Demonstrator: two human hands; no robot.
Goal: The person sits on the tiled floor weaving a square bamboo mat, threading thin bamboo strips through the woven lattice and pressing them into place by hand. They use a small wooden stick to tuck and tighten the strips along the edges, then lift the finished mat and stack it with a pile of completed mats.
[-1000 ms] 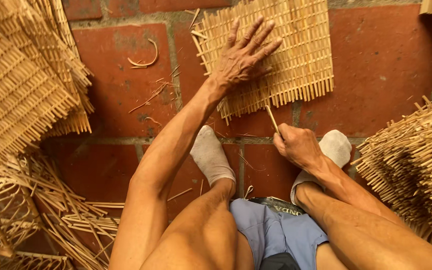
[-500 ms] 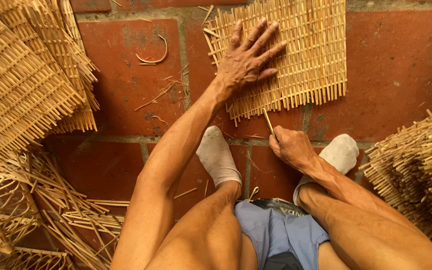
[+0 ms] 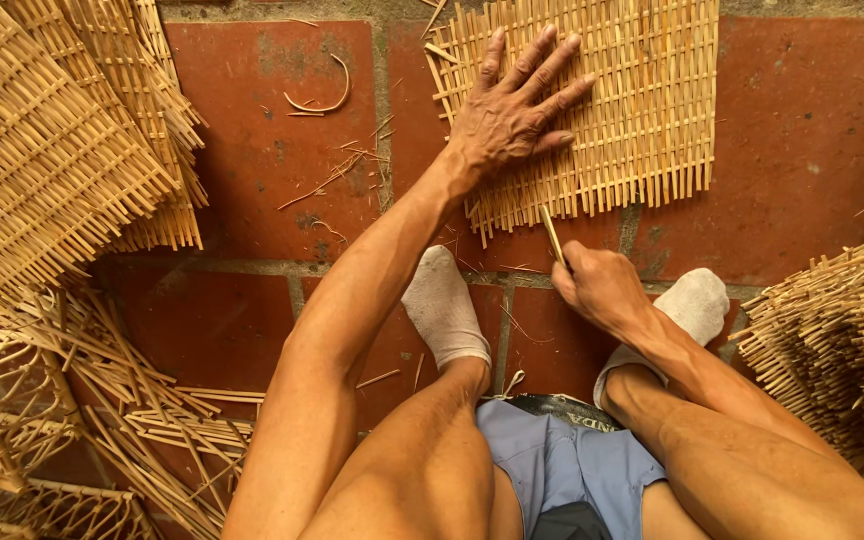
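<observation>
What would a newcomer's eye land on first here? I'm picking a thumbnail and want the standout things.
The left hand lies spread flat on a woven cane mat at top centre, on the red brick floor. Just below the mat's near edge, the right hand pinches a thin cane strip pointing up at it. Stacks of woven panels crowd the left side.

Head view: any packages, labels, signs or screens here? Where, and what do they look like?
Printed waistband strip: bottom centre, at the top edge of the blue shorts, between the knees; a narrow dark band with pale lettering, partly hidden.
No packages, signs or screens: only the woven cane mat under the left hand, the thin cane sliver held by the right hand, cane stacks and red brick tiles.
</observation>
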